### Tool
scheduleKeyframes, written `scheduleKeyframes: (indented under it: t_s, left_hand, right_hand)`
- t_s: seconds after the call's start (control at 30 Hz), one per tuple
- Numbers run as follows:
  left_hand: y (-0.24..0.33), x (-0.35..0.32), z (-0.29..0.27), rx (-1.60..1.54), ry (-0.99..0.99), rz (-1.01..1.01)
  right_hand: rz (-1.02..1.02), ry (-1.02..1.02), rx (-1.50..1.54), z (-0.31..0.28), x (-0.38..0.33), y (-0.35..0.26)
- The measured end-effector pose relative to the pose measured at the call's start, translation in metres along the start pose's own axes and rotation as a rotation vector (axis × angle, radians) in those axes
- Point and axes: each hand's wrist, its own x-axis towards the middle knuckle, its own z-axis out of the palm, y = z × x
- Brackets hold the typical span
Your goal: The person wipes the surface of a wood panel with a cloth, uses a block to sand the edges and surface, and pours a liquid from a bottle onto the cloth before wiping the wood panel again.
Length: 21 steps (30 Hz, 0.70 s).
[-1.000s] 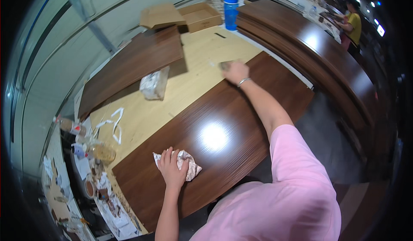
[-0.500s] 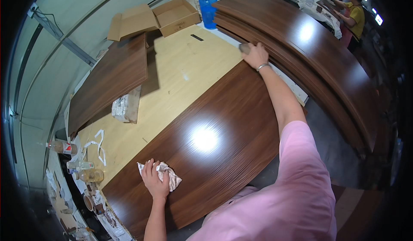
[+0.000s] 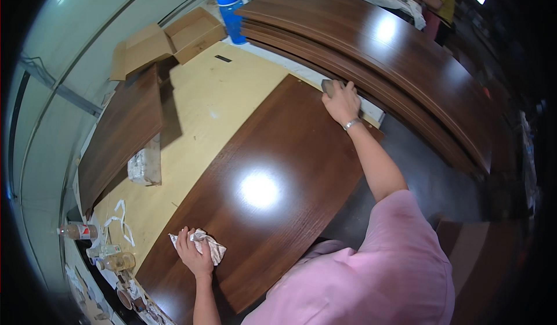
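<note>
Left hand (image 3: 196,258) clasps a rag (image 3: 215,249), lower left; right hand (image 3: 342,104), a block (image 3: 328,86), upper centre; stiff-looking board (image 3: 249,151) suits edge grips.

Pale yellow tabletop (image 3: 200,102), clock centred on bare middle: dark brown panel (image 3: 278,133) laid flat at four o'clock; wrapped white block (image 3: 145,167) set at eight; looped white strap (image 3: 123,226) spread at seven; open cardboard box (image 3: 202,45) placed at twelve.

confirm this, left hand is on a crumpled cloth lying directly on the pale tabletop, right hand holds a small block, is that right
Not quite: the head view shows the crumpled cloth under the left hand lying on the dark brown panel, not directly on the pale tabletop. The right hand does hold a small block.
</note>
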Motion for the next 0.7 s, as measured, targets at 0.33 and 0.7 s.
scheduleKeyframes:
  t_s: [0.33, 0.7]
  left_hand:
    - [-0.014, -0.006, 0.007, 0.051, 0.026, 0.064]
    - [-0.025, -0.003, 0.012, 0.067, -0.001, 0.041]
  right_hand:
    - [0.179, 0.216, 0.054, -0.081, -0.141, 0.152]
    - [-0.485, 0.081, 0.297, -0.058, -0.203, 0.12]
